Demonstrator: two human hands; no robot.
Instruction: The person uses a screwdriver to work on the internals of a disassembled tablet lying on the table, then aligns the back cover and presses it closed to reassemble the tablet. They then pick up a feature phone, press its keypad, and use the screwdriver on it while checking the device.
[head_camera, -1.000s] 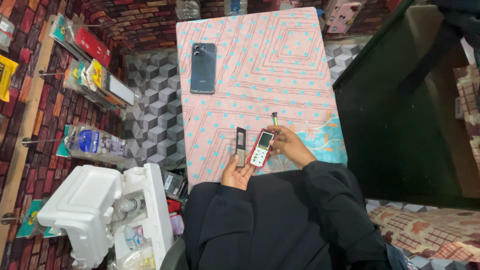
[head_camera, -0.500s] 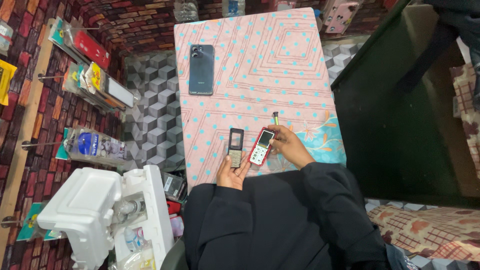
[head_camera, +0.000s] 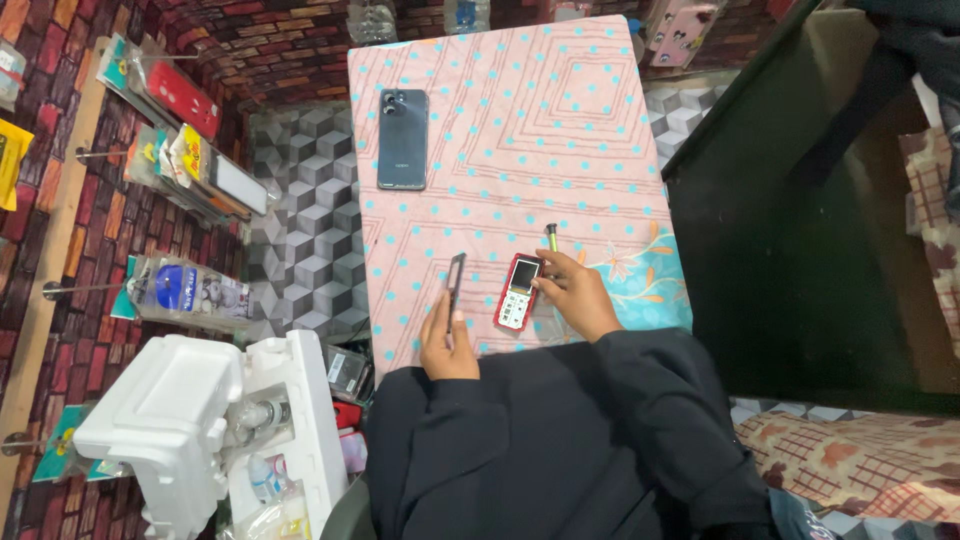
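From the head view, the left hand (head_camera: 447, 343) pinches a thin dark phone cover (head_camera: 456, 284) edge-on, the right hand (head_camera: 575, 293) grips a red keypad phone (head_camera: 519, 291) near the table's (head_camera: 520, 130) front edge, and open cloth stretches toward a dark smartphone (head_camera: 402, 138).

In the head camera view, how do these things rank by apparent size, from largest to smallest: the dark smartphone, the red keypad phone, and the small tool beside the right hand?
1. Dark smartphone, lying flat on the pink cloth, clearly the largest.
2. Red keypad phone, under the right hand, about half as long.
3. Small tool, thin and short, the smallest.
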